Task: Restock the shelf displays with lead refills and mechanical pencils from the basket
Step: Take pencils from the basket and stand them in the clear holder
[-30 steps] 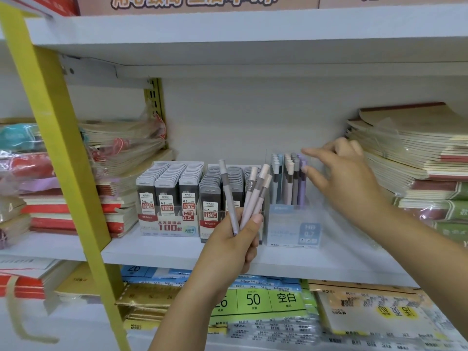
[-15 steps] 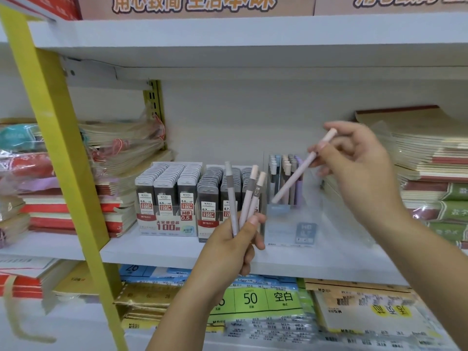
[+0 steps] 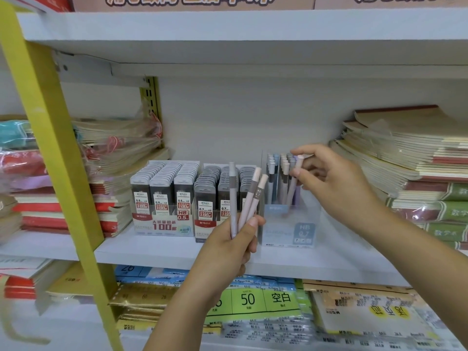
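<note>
Pinches one mechanical pencil (image 3: 293, 184) by its top in the fingertips of the right hand (image 3: 336, 178), tip in the display box (image 3: 291, 231) below them, likely to stand it upright; grips three spare pencils (image 3: 249, 196), fanned above the curled fingers of the left hand (image 3: 228, 252), ready to follow.

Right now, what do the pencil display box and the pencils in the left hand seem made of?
The pencil display box looks like clear, smooth plastic: the shelf shows through its walls. The three mechanical pencils gripped in the left hand look like matte plastic, pastel pink and grey, without glints; blur leaves any metal parts open.
</note>
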Available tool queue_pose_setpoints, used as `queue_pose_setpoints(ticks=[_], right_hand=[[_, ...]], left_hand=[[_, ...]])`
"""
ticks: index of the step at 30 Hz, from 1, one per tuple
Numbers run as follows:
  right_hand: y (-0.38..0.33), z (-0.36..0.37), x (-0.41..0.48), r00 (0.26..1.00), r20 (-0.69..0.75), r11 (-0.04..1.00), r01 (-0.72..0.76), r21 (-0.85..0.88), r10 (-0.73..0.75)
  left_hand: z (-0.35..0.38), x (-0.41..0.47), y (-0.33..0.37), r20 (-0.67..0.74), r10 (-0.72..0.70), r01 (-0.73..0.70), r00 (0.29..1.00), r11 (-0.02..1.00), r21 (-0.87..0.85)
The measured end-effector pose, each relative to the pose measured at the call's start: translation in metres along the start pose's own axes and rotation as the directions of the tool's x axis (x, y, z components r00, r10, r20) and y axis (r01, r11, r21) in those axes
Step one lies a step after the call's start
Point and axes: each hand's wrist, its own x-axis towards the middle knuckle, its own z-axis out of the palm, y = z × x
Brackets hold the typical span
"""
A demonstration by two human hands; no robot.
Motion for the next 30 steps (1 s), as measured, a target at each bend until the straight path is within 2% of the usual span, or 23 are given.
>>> queue_pose_setpoints(ticks=[3,6,8,10,11,13,14,16,19,22,24,25,27,30], right_hand=[[0.006,0.003,0.005,1.000,0.025,0.999,-0.012,-0.042,0.013],[0.014,0.010,0.006,0.997,0.036,0.962,0.079,-0.261,-0.073],[0.013,0.011,0.004,0.988,-0.021,0.913,0.133,-0.385,-0.153],[0.008,0.010,-0.001,0.968,-0.118,0.902,0.156,-0.402,-0.220],[0.002,0.009,-0.005,0.970,-0.130,0.934,0.153,-0.324,-0.204],[-0.016,0.013,-0.015,0.999,-0.010,0.998,0.036,0.055,-0.036],[-0.023,0.018,-0.018,0.995,0.093,0.970,-0.060,0.236,0.039],[-0.030,0.027,-0.022,0.980,0.177,0.905,-0.160,0.394,0.096],[-0.034,0.025,-0.019,0.987,0.070,0.863,-0.160,0.480,0.144],[-0.027,0.002,-0.009,0.978,-0.153,0.843,-0.041,0.536,0.145],[-0.023,-0.015,-0.003,0.959,-0.276,0.885,0.070,0.461,0.068],[-0.020,-0.020,-0.001,0.956,-0.294,0.913,0.107,0.393,0.014],[-0.016,-0.023,0.000,0.961,-0.268,0.956,0.136,0.259,-0.064],[-0.010,-0.014,-0.002,0.985,-0.162,0.992,0.080,0.097,-0.064]], left_hand=[[-0.002,0.000,0.001,0.007,0.008,-0.008,1.000,1.000,-0.006],[-0.003,-0.001,0.003,0.025,0.017,-0.016,1.000,1.000,-0.020],[-0.003,-0.001,0.003,0.046,0.020,-0.018,0.999,0.999,-0.037],[-0.003,-0.002,0.004,0.066,0.024,-0.022,0.998,0.999,-0.039],[-0.002,-0.002,0.004,0.077,0.032,-0.029,0.997,0.999,-0.038],[0.000,-0.003,0.004,0.100,0.043,-0.040,0.994,0.999,-0.036],[0.001,-0.003,0.004,0.110,0.049,-0.045,0.993,0.998,-0.031],[0.003,-0.002,0.003,0.119,0.048,-0.046,0.992,0.999,-0.012],[0.003,-0.002,0.003,0.090,0.036,-0.036,0.995,0.999,-0.003],[0.001,-0.002,0.003,0.027,0.030,-0.030,0.999,1.000,-0.004],[0.000,-0.001,0.002,-0.020,0.030,-0.030,0.999,0.999,-0.011],[0.000,-0.001,0.002,-0.038,0.026,-0.026,0.999,1.000,-0.016],[-0.001,0.000,0.001,-0.060,0.016,-0.017,0.998,1.000,-0.013],[0.000,0.002,-0.001,-0.075,0.010,-0.009,0.997,1.000,0.012]])
